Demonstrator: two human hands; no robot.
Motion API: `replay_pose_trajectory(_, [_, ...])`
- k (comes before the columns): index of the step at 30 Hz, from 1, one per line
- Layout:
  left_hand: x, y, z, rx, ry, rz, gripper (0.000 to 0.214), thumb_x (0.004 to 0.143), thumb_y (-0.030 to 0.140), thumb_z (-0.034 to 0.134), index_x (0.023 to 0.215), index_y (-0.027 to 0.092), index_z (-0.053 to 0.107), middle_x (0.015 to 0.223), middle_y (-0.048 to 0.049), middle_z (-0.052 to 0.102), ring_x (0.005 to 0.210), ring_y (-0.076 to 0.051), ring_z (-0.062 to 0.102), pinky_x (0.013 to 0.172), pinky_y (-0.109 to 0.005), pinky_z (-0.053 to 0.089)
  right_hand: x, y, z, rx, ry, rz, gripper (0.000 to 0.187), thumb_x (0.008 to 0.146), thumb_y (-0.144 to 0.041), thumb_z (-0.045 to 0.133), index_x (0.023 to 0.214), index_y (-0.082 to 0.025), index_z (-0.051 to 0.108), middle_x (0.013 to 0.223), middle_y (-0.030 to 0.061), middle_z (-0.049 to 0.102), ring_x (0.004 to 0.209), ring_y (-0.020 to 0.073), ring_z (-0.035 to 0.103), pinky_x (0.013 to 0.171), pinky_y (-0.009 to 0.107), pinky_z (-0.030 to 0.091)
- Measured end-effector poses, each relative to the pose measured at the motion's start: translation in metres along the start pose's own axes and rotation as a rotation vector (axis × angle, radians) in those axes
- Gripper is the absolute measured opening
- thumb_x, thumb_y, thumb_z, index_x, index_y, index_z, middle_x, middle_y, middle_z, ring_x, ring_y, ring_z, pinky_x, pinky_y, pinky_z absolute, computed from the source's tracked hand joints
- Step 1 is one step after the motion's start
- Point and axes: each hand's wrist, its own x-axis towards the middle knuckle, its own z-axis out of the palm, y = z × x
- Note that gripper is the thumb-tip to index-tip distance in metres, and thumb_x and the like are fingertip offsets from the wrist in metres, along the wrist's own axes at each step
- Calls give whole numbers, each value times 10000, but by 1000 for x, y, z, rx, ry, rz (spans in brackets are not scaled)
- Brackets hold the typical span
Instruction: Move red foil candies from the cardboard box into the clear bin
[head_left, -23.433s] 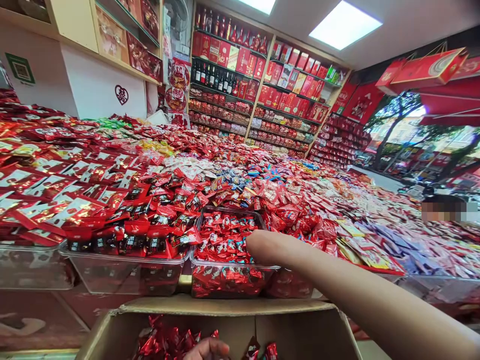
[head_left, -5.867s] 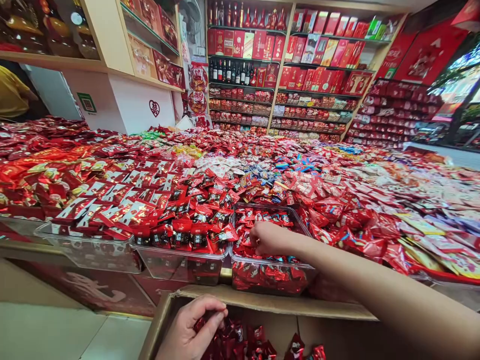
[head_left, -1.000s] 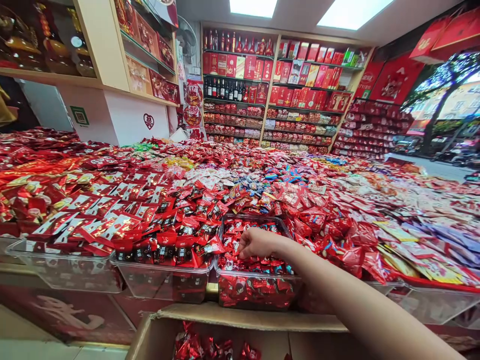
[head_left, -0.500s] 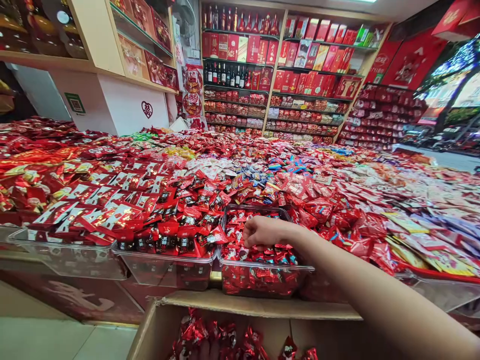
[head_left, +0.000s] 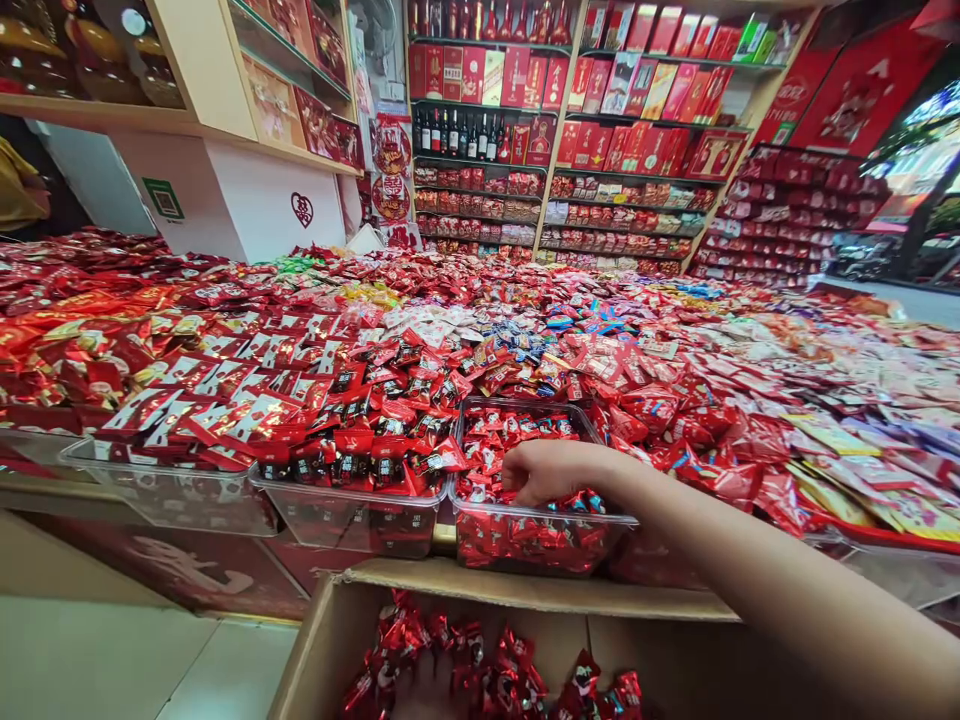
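My right hand [head_left: 551,470] reaches from the lower right into a clear plastic bin [head_left: 480,530] at the front edge of the display. The bin is filled with small red wrapped candies [head_left: 517,425]. The fingers are curled down into the candies, and what lies under them is hidden. Below the bin stands an open cardboard box [head_left: 525,590] holding a heap of shiny red candies [head_left: 487,675]. A pale blur [head_left: 427,692] among those candies at the bottom edge may be my left hand; its fingers do not show.
A second clear bin [head_left: 352,515] heaped with red-and-black packets stands to the left, with a third bin [head_left: 172,495] beyond it. Packaged sweets cover the whole wide counter. Shelves of red gift boxes and bottles [head_left: 562,110] line the back wall. White floor tiles [head_left: 112,650] lie lower left.
My right hand has shifted slightly toward the near side of the bin, fingers still curled. The view has tilted down, showing more of the cardboard box and its candies.
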Motion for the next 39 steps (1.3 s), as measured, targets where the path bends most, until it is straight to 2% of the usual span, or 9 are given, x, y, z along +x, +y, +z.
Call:
replay_pose_trajectory(6, [-3,3,-2,2,-29,-13,352,726,212,416,1058,276,516,1229,-139,406,1116,-352,327,815,-504,300,-5,-11,-2,-143,53,42,280,537,-235,574,811,-175,576,745,19,596,618,127,502,458,184,329])
replay_pose_trajectory(12, [-2,2,-5,5,-72,0,415,680,179,488,1072,313,492,1254,-140,370,1135,-365,288,828,-520,282,9,-24,2,-149,193,-196,312,607,-238,533,913,-193,576,780,23,605,661,126,515,524,188,344])
replay_pose_trajectory(15, [-5,1,-8,-6,-74,25,423,650,206,528,1063,295,506,1240,-158,382,1120,-377,305,812,-519,299,15,-25,6,-174,165,-225,321,607,-204,516,921,-206,586,809,23,606,664,125,517,529,185,343])
replay_pose_trajectory(19, [-8,1,-8,-17,-35,35,392,668,205,500,1053,272,521,1235,-165,390,1117,-369,317,814,-511,300,14,-26,4,-180,73,-166,303,594,-162,494,876,-207,596,722,9,601,576,106,502,459,173,322])
replay_pose_trajectory(22, [-9,3,-8,-18,-28,15,377,671,216,501,1044,270,530,1233,-167,393,1114,-376,317,810,-523,294,13,-29,1,-203,14,-196,316,586,-116,470,865,-194,596,686,6,592,565,101,493,449,167,320])
replay_pose_trajectory(27, [-13,4,-16,-24,-59,37,539,539,288,633,1064,267,509,1232,-189,385,1110,-390,312,810,-517,295,17,-33,2,-253,90,-205,318,583,-125,475,888,-169,558,773,37,591,619,124,498,475,186,333])
replay_pose_trajectory(31, [-15,4,-23,-38,-112,54,633,498,368,645,1097,246,479,1246,-203,354,1118,-397,291,815,-525,287,20,-32,5,-282,98,-172,260,576,-136,491,829,-159,545,776,45,588,619,129,492,474,192,327])
replay_pose_trajectory(35, [-12,4,-19,-33,-109,31,561,552,350,611,1090,250,487,1252,-181,356,1133,-384,277,829,-524,275,24,-29,8,-277,94,-189,227,565,-125,490,781,-164,550,739,27,586,587,116,483,442,183,303])
replay_pose_trajectory(39, [-4,4,-10,-26,-111,-21,371,692,227,474,1058,266,518,1274,-137,343,1155,-355,260,846,-516,262,19,-27,0,-185,77,-184,253,560,-144,516,809,-172,557,748,13,591,612,108,497,454,168,316])
